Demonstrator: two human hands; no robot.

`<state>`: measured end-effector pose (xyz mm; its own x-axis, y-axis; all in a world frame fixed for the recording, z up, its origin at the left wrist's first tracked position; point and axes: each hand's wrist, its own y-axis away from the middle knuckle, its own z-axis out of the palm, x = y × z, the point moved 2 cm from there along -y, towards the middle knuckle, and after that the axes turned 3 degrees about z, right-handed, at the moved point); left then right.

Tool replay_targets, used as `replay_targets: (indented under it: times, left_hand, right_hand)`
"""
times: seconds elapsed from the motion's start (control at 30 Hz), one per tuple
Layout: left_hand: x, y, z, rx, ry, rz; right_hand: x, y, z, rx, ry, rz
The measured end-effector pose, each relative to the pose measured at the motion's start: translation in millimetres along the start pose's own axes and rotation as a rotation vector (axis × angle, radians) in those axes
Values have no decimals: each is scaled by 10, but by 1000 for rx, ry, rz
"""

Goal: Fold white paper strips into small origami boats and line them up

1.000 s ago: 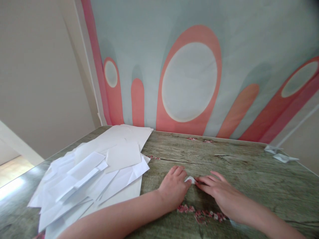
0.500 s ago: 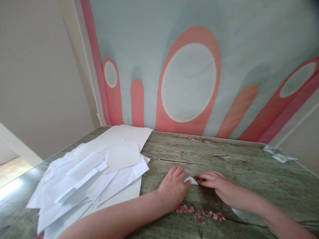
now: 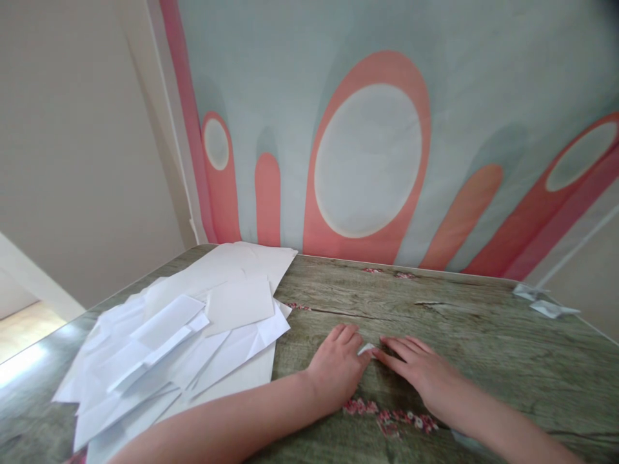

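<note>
A small folded piece of white paper [image 3: 366, 348] lies on the wood-patterned tabletop [image 3: 329, 290], mostly hidden by my fingers. From its left side my left hand [image 3: 337, 367] presses it down, fingers curled and thumb along its edge. My right hand [image 3: 425, 374] lies to the right with fingers stretched out and slightly apart. Its thumb tip touches the paper's right end, and the fingers are above and beside it, not gripping.
A loose heap of white paper sheets [image 3: 236, 306], some folded, covers the table's left part. Two small folded white papers [image 3: 554, 309] sit near the far right edge. Part of a pale item [image 3: 467, 440] shows under my right forearm. A patterned wall covering [image 3: 290, 84] stands behind.
My right hand's fingers have spread, and its thumb has moved left over the paper, so less of the paper shows. My left hand stays in place.
</note>
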<state>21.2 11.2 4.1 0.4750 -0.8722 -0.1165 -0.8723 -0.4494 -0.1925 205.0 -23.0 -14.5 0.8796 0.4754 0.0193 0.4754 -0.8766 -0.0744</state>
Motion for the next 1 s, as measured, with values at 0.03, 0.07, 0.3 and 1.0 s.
replay_targets:
  times: [0.03, 0.07, 0.3, 1.0]
  left_hand:
    - [0, 2, -1, -1, 2, -1]
    - [-2, 5, -3, -4, 5, -2]
    - [-46, 31, -60, -50, 52, -26]
    - [57, -36, 40, -42, -150, 101]
  right_hand:
    - [-19, -3, 15, 10, 20, 10]
    - [-35, -6, 24, 20, 34, 21]
    - [-80, -13, -15, 6, 60, 31]
    - [-100, -62, 58, 130, 149, 18]
